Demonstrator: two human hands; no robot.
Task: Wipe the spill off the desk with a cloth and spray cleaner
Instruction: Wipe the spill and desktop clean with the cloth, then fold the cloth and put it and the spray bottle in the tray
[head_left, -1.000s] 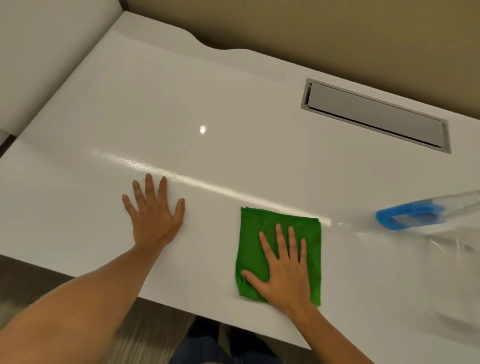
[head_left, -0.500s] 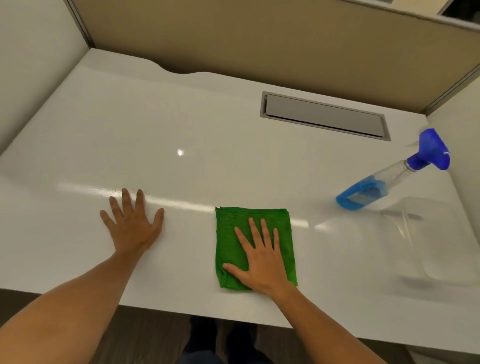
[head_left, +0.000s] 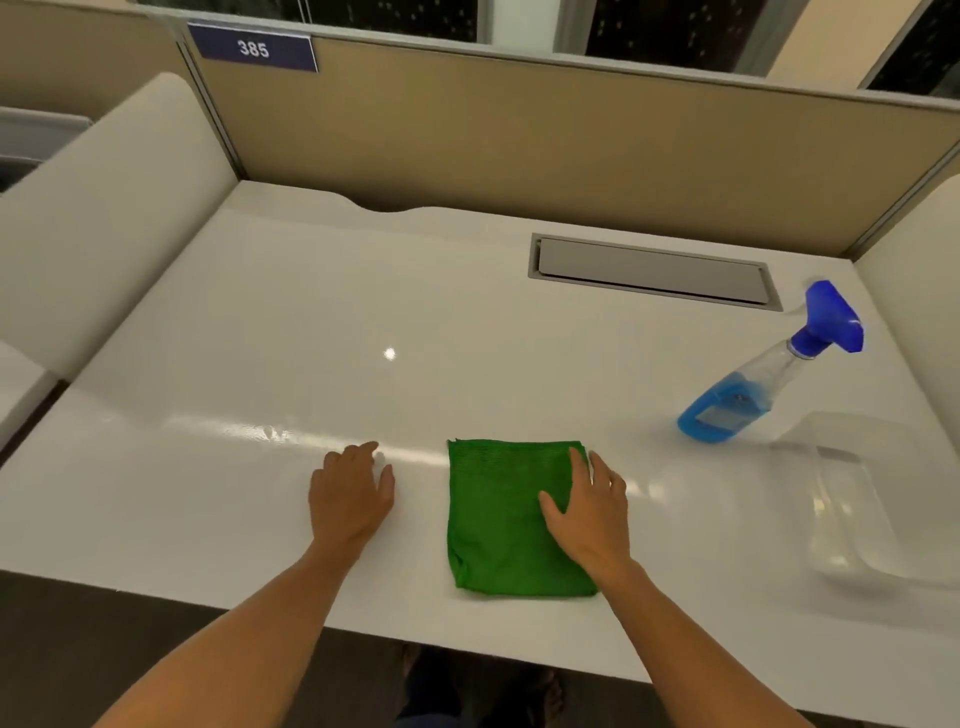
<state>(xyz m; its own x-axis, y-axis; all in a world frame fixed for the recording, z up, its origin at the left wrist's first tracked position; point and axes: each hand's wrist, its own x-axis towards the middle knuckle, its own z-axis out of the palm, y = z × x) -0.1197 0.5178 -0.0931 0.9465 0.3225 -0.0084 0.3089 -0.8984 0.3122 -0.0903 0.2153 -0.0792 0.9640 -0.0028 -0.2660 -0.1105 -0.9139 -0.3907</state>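
Hands rest on a white counter (head_left: 260, 322), seen from above by a head camera. The right hand (head_left: 587, 512) lies on the right half of a folded green cloth (head_left: 498, 525), near the front edge at its middle; half a second ago it lay flat on the cloth's centre with the fingers (head_left: 602, 470) spread, and now it has slid rightward, fingers drawn closer together and reaching over the cloth's far right corner, gripping nothing. The left hand (head_left: 350, 496) sits on bare counter just left of the cloth, its fingers now curled in rather than splayed. A spray bottle (head_left: 753, 384) of blue cleaner stands untouched toward the right edge, well apart from both hands. A faint wet streak (head_left: 270, 432) glistens left of the left hand. Judging by this, wiping has paused, and the right hand may be leaving for the bottle.
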